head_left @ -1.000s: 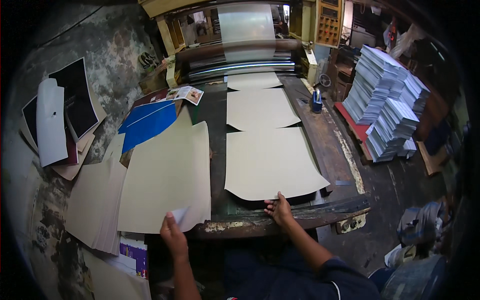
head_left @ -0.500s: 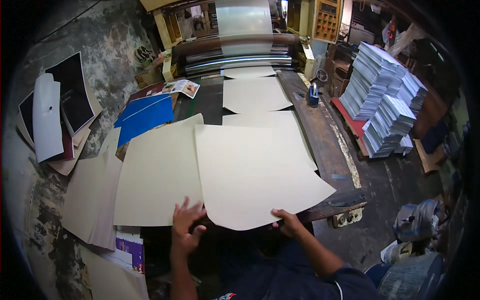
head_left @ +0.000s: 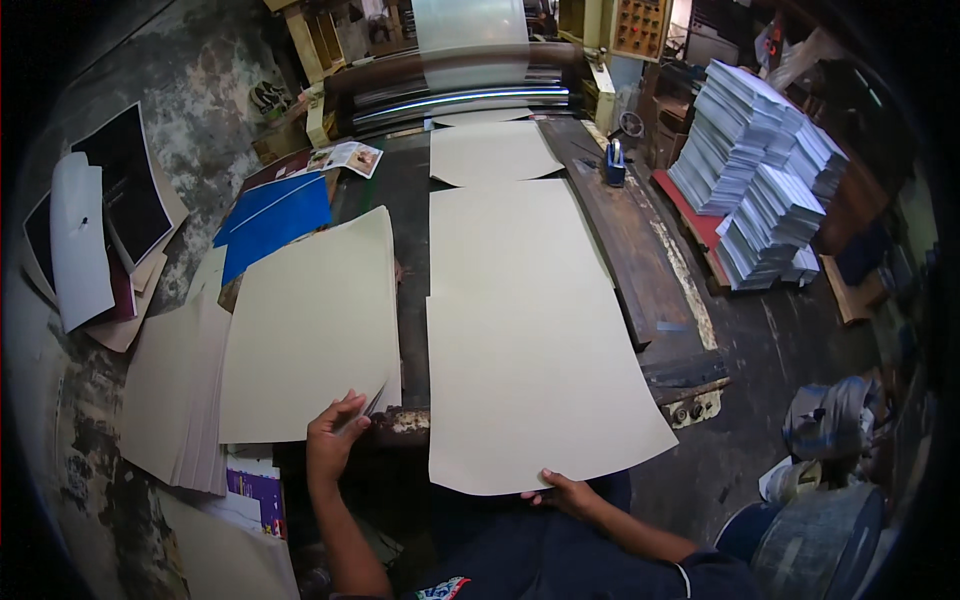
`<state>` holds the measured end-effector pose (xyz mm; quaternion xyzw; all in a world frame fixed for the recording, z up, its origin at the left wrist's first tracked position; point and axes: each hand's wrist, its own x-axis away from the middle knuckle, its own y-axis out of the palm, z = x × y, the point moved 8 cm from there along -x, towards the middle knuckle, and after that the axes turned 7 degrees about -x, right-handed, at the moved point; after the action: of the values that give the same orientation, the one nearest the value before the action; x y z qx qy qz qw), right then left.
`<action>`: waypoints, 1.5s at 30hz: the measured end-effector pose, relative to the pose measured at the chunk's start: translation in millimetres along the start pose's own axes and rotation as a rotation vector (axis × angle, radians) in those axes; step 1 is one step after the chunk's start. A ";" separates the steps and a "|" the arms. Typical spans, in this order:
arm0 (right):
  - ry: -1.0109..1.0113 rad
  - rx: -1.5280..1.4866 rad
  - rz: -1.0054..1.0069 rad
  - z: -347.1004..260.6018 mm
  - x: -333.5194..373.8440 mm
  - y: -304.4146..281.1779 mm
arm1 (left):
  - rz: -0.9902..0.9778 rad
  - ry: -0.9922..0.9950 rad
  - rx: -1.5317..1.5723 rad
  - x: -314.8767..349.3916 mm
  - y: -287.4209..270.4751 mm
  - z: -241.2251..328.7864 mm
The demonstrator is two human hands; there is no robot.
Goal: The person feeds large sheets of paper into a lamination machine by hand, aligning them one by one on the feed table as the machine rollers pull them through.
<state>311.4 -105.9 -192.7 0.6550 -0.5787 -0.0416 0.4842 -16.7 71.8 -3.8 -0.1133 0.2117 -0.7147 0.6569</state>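
At the near edge of a large cream paper sheet (head_left: pixel 540 390), my right hand (head_left: pixel 563 494) is closed, thumb on top and fingers beneath. That sheet lies over the near end of another cream sheet (head_left: pixel 515 235) on the machine's feed table. To the left, my left hand (head_left: pixel 336 432) pinches the lower right corner of the top sheet on a cream paper stack (head_left: pixel 305 340). The corner is bent up slightly, with a dark gap beside it. Farther off, one more sheet (head_left: pixel 495 152) leads toward the shiny rollers (head_left: pixel 460 98).
A blue sheet (head_left: pixel 275 220) and a printed leaflet (head_left: pixel 347 158) lie beyond the stack. More fanned paper (head_left: pixel 175 390) is at far left. A blue tape dispenser (head_left: pixel 615 165) stands on the right rail. Tall paper piles (head_left: pixel 745 150) rest on a red-topped pallet, near a drum (head_left: pixel 820 545).
My right hand has drawn the sheet toward me and lined it up with the row. My left hand has moved left, from open fingers to pinching the stack's corner. The view has shifted slightly.
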 end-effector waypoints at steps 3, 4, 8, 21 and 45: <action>-0.004 -0.010 0.004 0.7 2.1 3.6 | -0.001 -0.053 0.080 0.3 -2.0 -7.5; -0.010 -0.014 0.007 -1.0 2.5 3.8 | -0.001 -0.067 0.100 -0.7 -1.5 -7.7; -0.009 -0.069 0.024 -7.6 -3.1 2.3 | -0.014 -0.019 0.005 -0.6 1.3 -3.2; -0.202 -0.180 0.167 -55.4 -65.1 -1.9 | 0.283 0.042 -0.306 9.6 7.2 8.6; -0.930 2.040 -0.065 -173.0 -217.9 111.4 | 0.281 -0.072 -0.350 13.6 3.8 -10.4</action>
<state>266.7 184.8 -135.7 0.6808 -0.4491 0.1989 -0.5434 -19.4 59.7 -16.3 -0.2202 0.3228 -0.5641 0.7274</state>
